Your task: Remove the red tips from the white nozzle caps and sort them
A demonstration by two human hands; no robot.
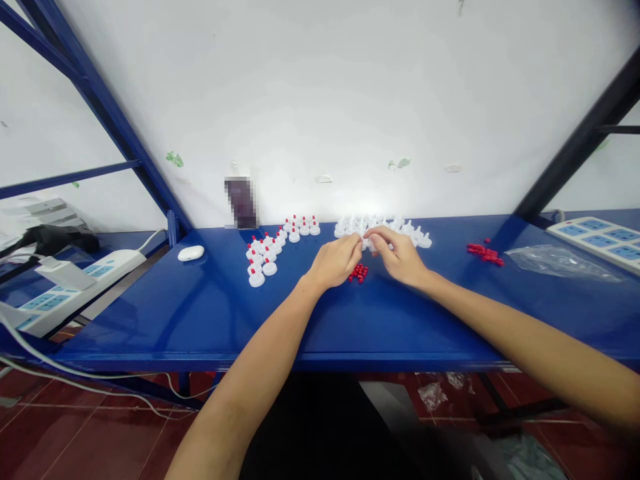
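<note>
My left hand (336,262) and my right hand (397,255) meet at the middle of the blue table (210,320), fingers pinched together on a small white cap (369,244) held between them. A small heap of red plugs (359,273) lies just under my hands. Behind them several plain white caps (395,228) sit in a loose group. To the left stand rows of white caps with red tips (273,252).
A second pile of red plugs (484,253) and a clear plastic bag (560,261) lie at the right. A white oval object (191,253) rests at the left. Power strips (597,240) sit at both ends. A blue frame post (110,113) slants up on the left.
</note>
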